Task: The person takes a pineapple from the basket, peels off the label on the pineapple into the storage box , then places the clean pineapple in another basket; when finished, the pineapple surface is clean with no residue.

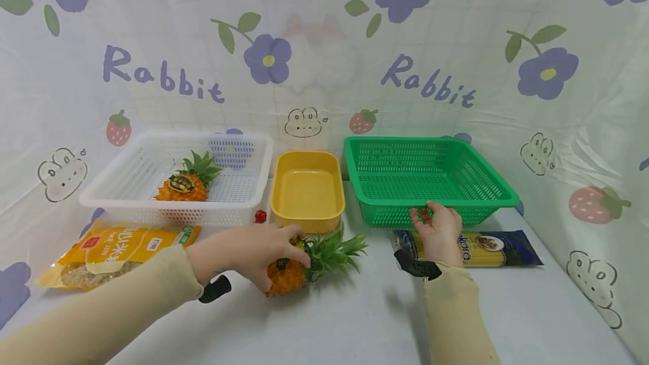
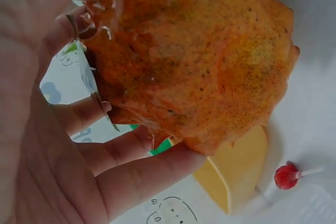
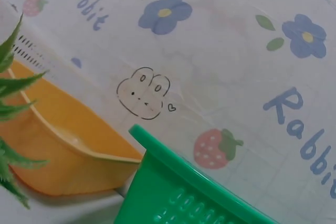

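Note:
My left hand grips a small pineapple from above, fingers and thumb round its orange body. The green leaves point right, in front of the yellow bin. In the left wrist view, the knobbly base of the pineapple fills the middle, wrapped in clear film. My right hand is raised palm-up with relaxed fingers, fingertips right at the front rim of the green basket. Behind that hand lies a pack of pasta, partly hidden by it.
At the back left, a white basket holds another pineapple. A yellow bag of grain lies before it, partly behind my left sleeve. A red lollipop lies between the white basket and yellow bin. A printed curtain hangs behind.

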`<state>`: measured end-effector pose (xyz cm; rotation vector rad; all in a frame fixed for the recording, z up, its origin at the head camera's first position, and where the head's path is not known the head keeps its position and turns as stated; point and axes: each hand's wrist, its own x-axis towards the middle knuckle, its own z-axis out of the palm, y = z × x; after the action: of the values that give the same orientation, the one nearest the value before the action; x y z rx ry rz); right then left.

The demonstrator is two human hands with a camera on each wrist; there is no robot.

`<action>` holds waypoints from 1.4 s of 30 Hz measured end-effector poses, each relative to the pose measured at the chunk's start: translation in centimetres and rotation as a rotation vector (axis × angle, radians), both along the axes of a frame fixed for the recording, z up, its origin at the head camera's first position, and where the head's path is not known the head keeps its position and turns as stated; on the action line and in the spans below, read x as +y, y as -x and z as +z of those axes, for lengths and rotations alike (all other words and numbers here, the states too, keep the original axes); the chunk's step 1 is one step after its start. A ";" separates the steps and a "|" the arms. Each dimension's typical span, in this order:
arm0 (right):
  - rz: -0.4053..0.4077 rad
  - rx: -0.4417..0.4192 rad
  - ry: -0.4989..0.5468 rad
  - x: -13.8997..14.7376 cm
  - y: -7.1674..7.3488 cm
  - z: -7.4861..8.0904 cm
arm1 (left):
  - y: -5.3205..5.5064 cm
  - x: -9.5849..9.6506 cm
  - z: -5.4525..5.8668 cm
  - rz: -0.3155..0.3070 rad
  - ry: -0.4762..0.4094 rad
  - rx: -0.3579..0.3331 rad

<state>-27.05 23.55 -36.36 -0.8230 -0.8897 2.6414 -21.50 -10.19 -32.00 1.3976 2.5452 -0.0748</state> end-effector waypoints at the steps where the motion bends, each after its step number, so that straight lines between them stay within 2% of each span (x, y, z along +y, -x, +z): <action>1: -0.001 -0.002 0.001 0.0 0.0 0.0 | 0.1 0.0 -0.1 -0.003 0.003 0.002; 5: 0.006 -0.016 0.022 0.1 -0.1 0.0 | 0.3 0.1 -0.6 -0.005 0.015 0.005; 10: 0.013 -0.095 0.044 -0.4 -1.0 0.8 | 0.6 0.2 -1.0 0.007 0.028 -0.010; 12: 0.026 -0.082 0.024 -1.1 -1.6 1.3 | 0.6 0.2 -1.1 0.008 0.028 -0.012; 13: 0.048 -0.055 -0.024 -1.5 -1.9 1.6 | 0.6 0.2 -1.1 0.008 0.027 -0.011; 16: 0.120 0.069 -0.251 -2.9 -2.8 2.3 | 0.7 0.2 -1.1 0.006 0.022 -0.014; 20: 0.212 0.249 -0.711 -4.7 -3.6 2.6 | 0.8 0.4 -1.0 0.005 0.017 -0.015; 22: 0.290 0.338 -0.938 -5.4 -3.9 2.3 | 0.8 0.4 -1.0 0.006 0.020 -0.011; 24: 0.403 0.416 -1.161 -6.1 -4.1 1.9 | 0.9 0.5 -1.0 0.008 0.026 -0.003; 27: 0.627 0.521 -1.473 -6.9 -4.4 1.0 | 0.9 0.6 -1.0 0.008 0.038 0.009; 29: 0.765 0.568 -1.630 -7.3 -4.6 0.4 | 0.9 0.7 -1.0 0.006 0.043 0.017; 32: 0.932 0.611 -1.764 -7.7 -4.9 -0.6 | 0.9 0.8 -1.0 -0.002 0.045 0.026; 35: 1.019 0.604 -1.848 -8.0 -5.0 -1.4 | 0.9 0.8 -1.1 -0.005 0.037 0.029; 38: 1.052 0.595 -1.916 -8.2 -5.1 -2.0 | 0.9 0.8 -1.2 0.003 0.028 0.026; 42: 1.020 0.628 -1.988 -8.3 -4.9 -2.7 | 0.7 0.5 -1.4 0.023 -0.002 0.004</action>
<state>-22.13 15.26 -39.05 1.0394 -2.9114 0.7582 -22.21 -9.69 -33.38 1.3698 2.5647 -0.0702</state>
